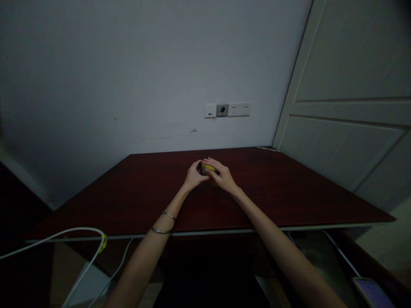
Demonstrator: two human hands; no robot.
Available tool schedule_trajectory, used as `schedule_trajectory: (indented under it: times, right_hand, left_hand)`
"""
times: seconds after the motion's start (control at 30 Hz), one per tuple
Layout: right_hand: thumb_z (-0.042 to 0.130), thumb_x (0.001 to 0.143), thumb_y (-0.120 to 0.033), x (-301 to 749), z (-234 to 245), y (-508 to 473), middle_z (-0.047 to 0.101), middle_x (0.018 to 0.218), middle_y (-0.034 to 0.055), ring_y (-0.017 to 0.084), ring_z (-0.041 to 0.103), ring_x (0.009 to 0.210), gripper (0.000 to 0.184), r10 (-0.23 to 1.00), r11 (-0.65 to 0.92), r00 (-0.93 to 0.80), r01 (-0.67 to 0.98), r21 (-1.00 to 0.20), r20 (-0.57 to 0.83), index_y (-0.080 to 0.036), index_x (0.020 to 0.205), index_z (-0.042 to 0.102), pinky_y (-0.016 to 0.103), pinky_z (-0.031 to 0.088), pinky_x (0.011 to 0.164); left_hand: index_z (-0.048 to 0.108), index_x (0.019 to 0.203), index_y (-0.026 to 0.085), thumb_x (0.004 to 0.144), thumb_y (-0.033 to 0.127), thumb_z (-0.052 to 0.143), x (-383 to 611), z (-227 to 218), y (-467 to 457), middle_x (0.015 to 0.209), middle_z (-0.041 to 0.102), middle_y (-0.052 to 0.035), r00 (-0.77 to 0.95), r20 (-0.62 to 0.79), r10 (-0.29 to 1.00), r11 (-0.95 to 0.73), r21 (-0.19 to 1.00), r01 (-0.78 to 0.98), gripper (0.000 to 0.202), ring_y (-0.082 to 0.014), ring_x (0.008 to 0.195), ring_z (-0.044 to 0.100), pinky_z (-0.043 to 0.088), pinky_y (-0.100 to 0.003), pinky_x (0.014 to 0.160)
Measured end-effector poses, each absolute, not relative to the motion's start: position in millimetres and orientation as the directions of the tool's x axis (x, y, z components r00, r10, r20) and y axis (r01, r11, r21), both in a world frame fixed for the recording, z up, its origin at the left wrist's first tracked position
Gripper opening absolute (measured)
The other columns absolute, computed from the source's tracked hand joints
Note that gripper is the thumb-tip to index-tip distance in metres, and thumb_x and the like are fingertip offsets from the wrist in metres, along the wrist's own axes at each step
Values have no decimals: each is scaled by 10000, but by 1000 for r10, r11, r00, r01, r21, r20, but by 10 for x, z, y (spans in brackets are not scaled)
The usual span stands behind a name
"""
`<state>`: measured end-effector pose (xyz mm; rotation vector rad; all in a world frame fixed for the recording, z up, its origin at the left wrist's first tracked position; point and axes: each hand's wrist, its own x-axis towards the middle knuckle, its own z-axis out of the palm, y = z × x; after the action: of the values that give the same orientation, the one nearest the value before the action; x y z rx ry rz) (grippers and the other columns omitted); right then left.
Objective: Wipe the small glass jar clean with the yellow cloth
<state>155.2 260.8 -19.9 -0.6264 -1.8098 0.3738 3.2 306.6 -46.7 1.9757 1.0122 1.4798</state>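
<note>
Near the middle of the dark red table (154, 184), my two hands meet around a small jar-like thing. Its dark, glassy part (202, 169) lies within the curved fingers and thumb of my left hand (193, 176), which wears bracelets further up the forearm. My right hand (223, 175) grips the yellow, lid-like part (209, 167) from the right, fingers over the top and thumb on the near side. The fingers cover much of the thing, and the dim light keeps its exact kind unclear.
A wall with sockets (239, 109) and a grey switch (222, 110) rises behind the table. A pale door (346, 145) borders the right side. A white cable (77, 229) loops over the front left edge. At lower right, a phone (374, 293) lies in an open drawer-like space below the tabletop.
</note>
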Motion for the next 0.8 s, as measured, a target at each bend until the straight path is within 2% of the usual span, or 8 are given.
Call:
schedule_trajectory:
  times: [0.1,0.27,0.4,0.57,0.67,0.8]
  right_hand:
    - [529,811,-344,1534,-169,2683,599,1187,25,207,495,1170,306,623,779,-180,227,-584,761,-259,1090,621,404,347,1030]
    - [526,803,-406,1520,-104,2894,679,1025,49,212,624,958,300,737,667,-56,225,-711,674,-214,987,666,373,466,895]
    - [519,816,-375,1530,-110,2794,641,1118,41,214,559,1093,301,658,745,-123,254,-617,743,-235,1053,641,391,406,978]
    - [530,815,-316,1550,-165,2569,582,1214,5,212,428,1239,307,554,831,-290,240,-501,781,-278,1109,611,437,310,1062]
    - [532,813,-315,1549,-164,2607,595,1194,3,213,449,1223,298,563,826,-285,235,-513,776,-276,1095,620,437,325,1054]
    - [531,807,-365,1523,-119,2805,650,1101,34,220,572,1079,286,665,739,-103,233,-632,740,-240,1031,656,397,420,971]
  left_hand:
    - [483,1160,118,507,286,774,50,-481,3060,1115,553,-127,154,581,800,-601,768,221,735,-231,993,557,444,-368,884]
    - [489,1161,122,463,328,803,71,-444,2989,1124,550,-128,171,610,774,-633,734,247,793,-241,1027,543,427,-368,917]
    - [510,1150,115,452,315,806,58,-432,3006,1116,562,-131,152,617,772,-632,721,286,785,-252,1036,535,397,-392,945]
    - [515,1142,110,509,244,766,42,-473,3095,1097,580,-128,131,579,805,-593,771,234,694,-239,984,561,414,-402,917]
    - [523,1132,118,512,253,768,44,-478,3096,1088,585,-122,127,577,807,-590,774,232,681,-242,999,556,415,-400,918]
    - [516,1147,116,472,304,796,51,-450,3034,1088,579,-124,147,606,782,-621,734,277,754,-246,1004,555,419,-382,916]
